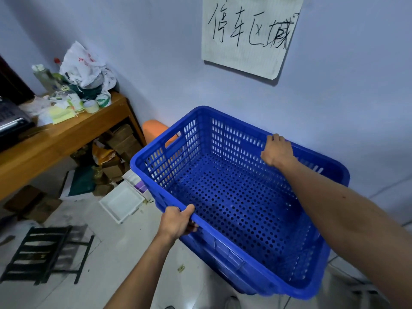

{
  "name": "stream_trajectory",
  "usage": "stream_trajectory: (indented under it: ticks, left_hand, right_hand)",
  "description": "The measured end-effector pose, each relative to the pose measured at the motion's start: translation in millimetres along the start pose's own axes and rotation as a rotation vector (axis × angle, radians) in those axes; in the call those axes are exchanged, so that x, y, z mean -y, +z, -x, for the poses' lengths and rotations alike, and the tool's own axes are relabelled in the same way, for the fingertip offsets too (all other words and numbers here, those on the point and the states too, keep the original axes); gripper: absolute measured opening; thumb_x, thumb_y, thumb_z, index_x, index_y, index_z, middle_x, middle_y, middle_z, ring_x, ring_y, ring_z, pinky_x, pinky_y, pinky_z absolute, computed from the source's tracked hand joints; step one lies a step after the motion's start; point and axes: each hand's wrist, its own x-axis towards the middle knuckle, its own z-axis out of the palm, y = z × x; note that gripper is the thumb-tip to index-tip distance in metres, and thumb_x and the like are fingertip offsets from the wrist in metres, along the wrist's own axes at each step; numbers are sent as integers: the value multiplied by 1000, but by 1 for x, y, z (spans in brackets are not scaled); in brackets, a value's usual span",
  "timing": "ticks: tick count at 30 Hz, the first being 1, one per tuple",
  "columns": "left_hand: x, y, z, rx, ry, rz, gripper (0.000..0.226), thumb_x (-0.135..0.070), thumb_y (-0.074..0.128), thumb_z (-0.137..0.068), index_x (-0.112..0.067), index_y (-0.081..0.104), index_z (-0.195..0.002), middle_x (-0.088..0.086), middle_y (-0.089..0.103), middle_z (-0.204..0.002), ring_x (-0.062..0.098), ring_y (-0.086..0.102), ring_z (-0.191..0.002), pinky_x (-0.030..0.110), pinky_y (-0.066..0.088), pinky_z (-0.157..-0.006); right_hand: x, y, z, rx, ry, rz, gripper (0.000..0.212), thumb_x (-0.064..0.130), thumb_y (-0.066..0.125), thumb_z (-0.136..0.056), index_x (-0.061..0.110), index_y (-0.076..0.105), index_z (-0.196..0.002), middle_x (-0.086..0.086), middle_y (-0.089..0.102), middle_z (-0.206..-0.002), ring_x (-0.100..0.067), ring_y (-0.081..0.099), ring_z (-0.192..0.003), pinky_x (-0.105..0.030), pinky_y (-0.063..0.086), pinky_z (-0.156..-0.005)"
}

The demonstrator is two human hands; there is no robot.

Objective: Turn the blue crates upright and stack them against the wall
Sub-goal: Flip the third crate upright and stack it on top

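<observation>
A large blue perforated crate [234, 197] is upright, open side up, close to the pale wall [334, 97]. My left hand [178, 221] grips its near long rim. My right hand [277, 150] holds the far rim by the wall. Below it, a second blue crate [223, 253] shows part of its side wall, and the top crate appears to rest on or in it. The lower crate is mostly hidden.
A wooden table [66, 134] with bags and bottles stands at the left, boxes beneath it. A white tray [121, 202] and a black slatted rack [44, 253] lie on the tiled floor. An orange object [153, 130] sits behind the crate. A handwritten paper sign [249, 34] hangs on the wall.
</observation>
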Motion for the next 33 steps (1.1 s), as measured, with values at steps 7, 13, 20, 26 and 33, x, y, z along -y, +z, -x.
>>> stream_trajectory:
  ticks: [7,13,20,26,33]
  left_hand:
    - [12,-22,-12,229,60,-110,46,-39,59,-90,-5,68,-60,16,74,-65,25,66,-52,29,47,-50]
    - [9,-53,-19,361,133,-362,68,-64,55,-91,-3,74,-70,7,76,-64,25,75,-64,31,56,-54]
    - [-14,-65,-16,489,311,-600,79,-65,41,-98,1,78,-78,10,76,-68,26,72,-66,37,60,-63]
    - [-19,-69,-14,365,570,-971,74,-61,40,-100,-4,71,-63,6,68,-54,23,67,-53,36,59,-59]
    - [-28,-99,-30,68,1021,-1260,56,-66,40,-97,-13,57,-101,8,57,-101,29,57,-93,41,50,-78]
  right_hand:
    - [20,-8,60,46,106,14,62,33,47,-98,6,27,-150,-18,32,-152,-37,33,-138,-51,31,-112]
    - [70,-10,135,91,195,-42,60,34,46,-100,6,29,-149,-17,34,-150,-37,35,-137,-52,34,-109]
    - [122,18,242,169,195,-81,48,39,32,-105,8,43,-140,-13,43,-142,-33,43,-125,-49,38,-103]
    - [137,57,326,63,299,-229,54,55,19,-103,14,53,-105,-7,54,-100,-29,49,-92,-44,39,-95]
    - [124,83,345,-163,260,-177,51,55,30,-101,17,51,-129,-2,56,-117,-24,52,-110,-38,36,-102]
